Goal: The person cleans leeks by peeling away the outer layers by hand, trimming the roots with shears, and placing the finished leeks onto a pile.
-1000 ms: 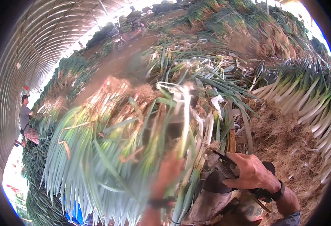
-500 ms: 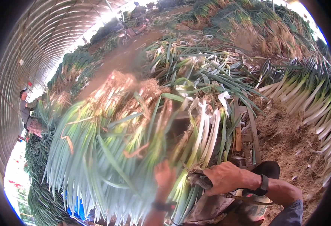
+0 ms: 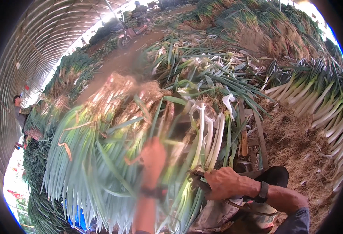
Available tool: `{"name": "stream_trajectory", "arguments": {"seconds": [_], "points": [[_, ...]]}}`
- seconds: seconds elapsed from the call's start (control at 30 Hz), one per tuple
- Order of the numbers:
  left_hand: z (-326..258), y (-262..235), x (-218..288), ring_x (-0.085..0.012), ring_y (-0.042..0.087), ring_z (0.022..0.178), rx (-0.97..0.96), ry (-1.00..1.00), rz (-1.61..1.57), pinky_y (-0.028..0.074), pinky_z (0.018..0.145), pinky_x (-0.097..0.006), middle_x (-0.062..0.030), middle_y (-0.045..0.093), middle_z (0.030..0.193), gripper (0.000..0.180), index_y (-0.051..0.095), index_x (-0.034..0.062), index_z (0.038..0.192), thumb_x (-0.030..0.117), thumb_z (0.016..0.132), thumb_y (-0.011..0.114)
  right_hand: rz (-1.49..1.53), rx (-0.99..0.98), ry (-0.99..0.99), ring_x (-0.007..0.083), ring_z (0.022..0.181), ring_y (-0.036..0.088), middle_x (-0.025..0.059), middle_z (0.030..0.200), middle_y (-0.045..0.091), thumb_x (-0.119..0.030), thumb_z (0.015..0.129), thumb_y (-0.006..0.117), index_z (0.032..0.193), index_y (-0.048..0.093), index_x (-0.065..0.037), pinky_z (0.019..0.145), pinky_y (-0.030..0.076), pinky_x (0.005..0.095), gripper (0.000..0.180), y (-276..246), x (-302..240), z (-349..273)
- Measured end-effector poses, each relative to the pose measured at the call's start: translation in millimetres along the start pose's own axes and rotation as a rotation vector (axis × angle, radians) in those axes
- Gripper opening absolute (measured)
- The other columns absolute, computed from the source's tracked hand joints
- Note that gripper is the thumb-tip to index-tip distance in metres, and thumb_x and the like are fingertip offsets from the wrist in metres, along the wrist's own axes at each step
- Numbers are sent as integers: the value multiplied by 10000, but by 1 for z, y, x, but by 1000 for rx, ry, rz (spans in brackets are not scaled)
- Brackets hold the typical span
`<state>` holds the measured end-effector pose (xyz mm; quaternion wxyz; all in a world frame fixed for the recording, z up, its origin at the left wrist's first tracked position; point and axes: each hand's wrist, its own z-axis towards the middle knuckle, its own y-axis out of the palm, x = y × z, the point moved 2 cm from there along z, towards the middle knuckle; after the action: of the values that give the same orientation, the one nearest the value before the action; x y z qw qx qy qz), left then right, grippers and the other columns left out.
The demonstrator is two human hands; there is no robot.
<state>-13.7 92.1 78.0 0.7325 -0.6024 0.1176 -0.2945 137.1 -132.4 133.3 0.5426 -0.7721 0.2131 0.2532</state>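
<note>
A head-worn fisheye looks down and forward over nearby green onions

Arched farm shed, green-onion heaps

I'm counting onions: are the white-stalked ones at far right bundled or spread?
Spread: the onions fan out side by side, stalks showing.
</note>
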Motion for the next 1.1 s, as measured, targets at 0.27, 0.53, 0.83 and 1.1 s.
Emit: {"name": "stream_trajectory", "arguments": {"seconds": [0.27, 0.53, 0.83, 1.1], "points": [[23, 1, -4, -320, 552, 1054, 297, 89, 157, 388, 981, -476, -113, 610, 1037, 277, 637, 73, 1088, 82, 813, 668, 57, -71, -73, 399, 734, 673, 230, 753, 666, -352, 754, 659, 970, 576, 62, 653, 534, 467, 475, -1, -14, 9], [-81, 58, -38, -375, 545, 967, -72, 261, 31, 474, 809, -443, -160, 558, 971, 277, 595, 68, 991, 200, 790, 733, -13, -8, 37, 424, 737, 665, 226, 742, 656, -391, 718, 675, 946, 567, 75, 675, 540, 476, 531, 7, 7, 25], [-101, 103, -31, -369, 536, 950, -29, 121, 121, 457, 836, -491, -168, 575, 967, 324, 584, 24, 951, 276, 785, 704, 73, 60, -90, 420, 716, 662, 237, 729, 642, -415, 720, 666, 935, 561, 79, 654, 534, 476, 549, 11, -3, 17], [-75, 64, -18, -385, 633, 861, -368, -194, -202, 490, 799, -460, -213, 660, 931, 369, 634, -27, 951, 285, 756, 659, 118, -6, -14, 416, 787, 671, 254, 809, 662, -433, 745, 661, 1004, 560, 56, 707, 534, 476, 563, 5, -7, -2]]}}
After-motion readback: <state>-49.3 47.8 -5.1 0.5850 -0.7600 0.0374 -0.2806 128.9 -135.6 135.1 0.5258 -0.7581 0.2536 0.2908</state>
